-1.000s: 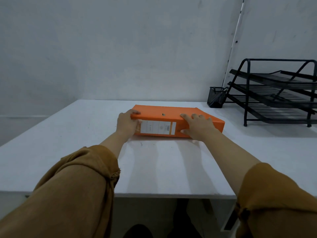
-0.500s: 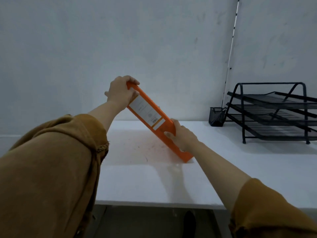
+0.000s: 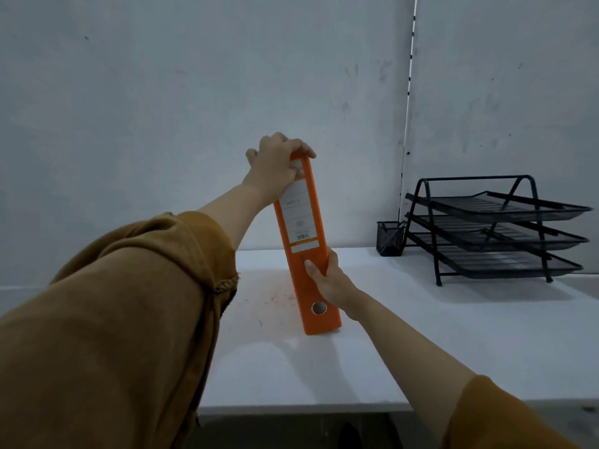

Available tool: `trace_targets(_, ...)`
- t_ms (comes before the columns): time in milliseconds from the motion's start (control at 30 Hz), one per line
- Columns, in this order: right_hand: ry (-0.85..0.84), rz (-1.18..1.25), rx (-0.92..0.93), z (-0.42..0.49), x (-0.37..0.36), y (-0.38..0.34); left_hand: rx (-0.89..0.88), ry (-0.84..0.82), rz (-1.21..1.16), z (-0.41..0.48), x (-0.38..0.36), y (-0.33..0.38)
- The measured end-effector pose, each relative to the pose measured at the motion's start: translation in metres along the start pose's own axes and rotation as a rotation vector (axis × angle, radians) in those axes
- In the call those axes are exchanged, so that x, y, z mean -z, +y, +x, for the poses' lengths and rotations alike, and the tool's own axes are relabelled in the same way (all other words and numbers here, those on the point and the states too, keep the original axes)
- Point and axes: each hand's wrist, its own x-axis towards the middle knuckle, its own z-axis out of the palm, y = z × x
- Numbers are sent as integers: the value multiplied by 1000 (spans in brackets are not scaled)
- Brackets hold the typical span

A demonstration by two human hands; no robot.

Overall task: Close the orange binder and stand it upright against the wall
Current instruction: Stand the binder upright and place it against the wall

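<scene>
On a white table (image 3: 453, 335), well short of the wall (image 3: 162, 108), a closed orange binder (image 3: 308, 254) stands nearly upright, left hand (image 3: 275, 163) gripping its top and right hand (image 3: 327, 280) clasping its lower edge; released here, it would likely topple.

Not much to read here tbh. The only printed thing is the white spine label (image 3: 299, 215) on the orange binder (image 3: 308, 254). It's got some faint lines of small print and a round mark, all too blurry to make out. Near its bottom there's a little barcode (image 3: 302, 236) with an orange strip right under it, digits unreadable. No readable writing anywhere else.
</scene>
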Motion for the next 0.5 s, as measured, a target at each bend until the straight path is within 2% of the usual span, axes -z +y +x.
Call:
trace_targets(100,3,9,-15,-1,3,3,-30,9,-132,-5,-15,3)
trace_targets(267,21,22,-42,1,7,10,14,193,-342,-25,-42,0)
trace_targets(400,23,53,-55,1,11,14,168,101,-533,-53,-72,-8)
trace_targets(500,2,111,-42,0,15,19,334,14,-789,-74,-94,-8)
